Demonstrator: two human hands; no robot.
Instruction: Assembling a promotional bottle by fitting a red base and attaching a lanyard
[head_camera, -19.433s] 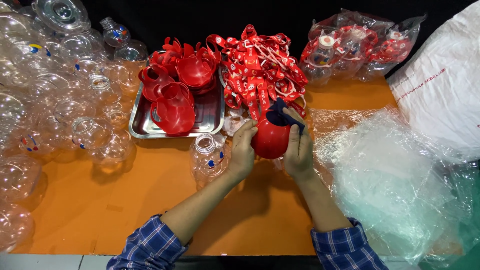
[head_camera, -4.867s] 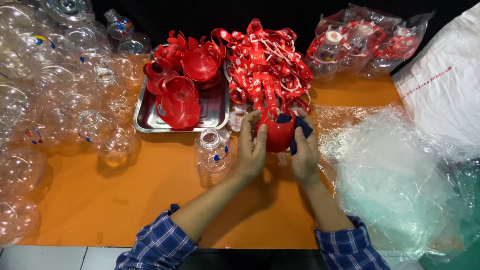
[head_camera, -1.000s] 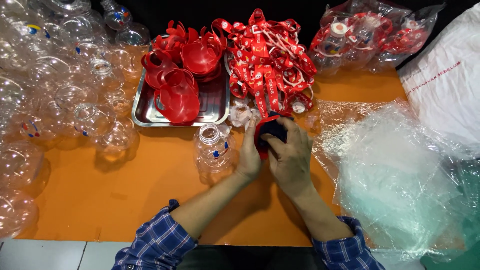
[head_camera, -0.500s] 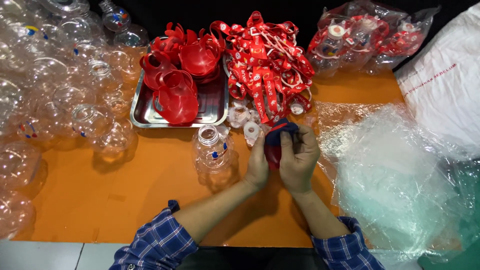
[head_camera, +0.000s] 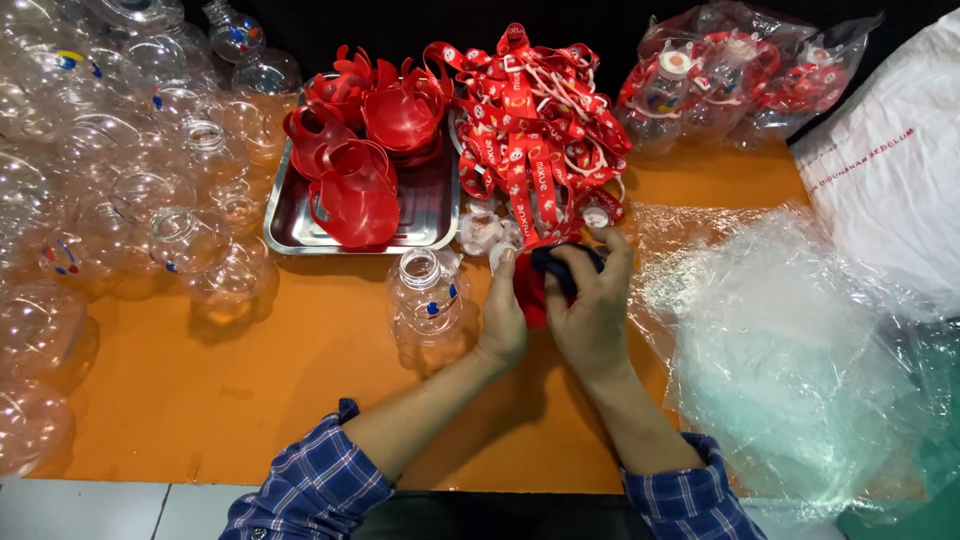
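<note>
Your two hands close around a red plastic piece with a dark blue part (head_camera: 553, 278), held just above the orange table (head_camera: 300, 390), right in front of the pile of red lanyards (head_camera: 530, 130). Your left hand (head_camera: 505, 310) cups the red side in a narrow grip; your right hand (head_camera: 592, 310) wraps over the dark part, fingers curled tight. Just left of the piece stands a clear round bottle (head_camera: 428, 300), and behind that a steel tray (head_camera: 425, 205) holding more red holders (head_camera: 350, 190). Right of the piece lies loose clear plastic wrap (head_camera: 790, 370). I judge that a hard squeeze could make the piece slip and knock the light bottle over, or a lanyard end could snag your fingers.
</note>
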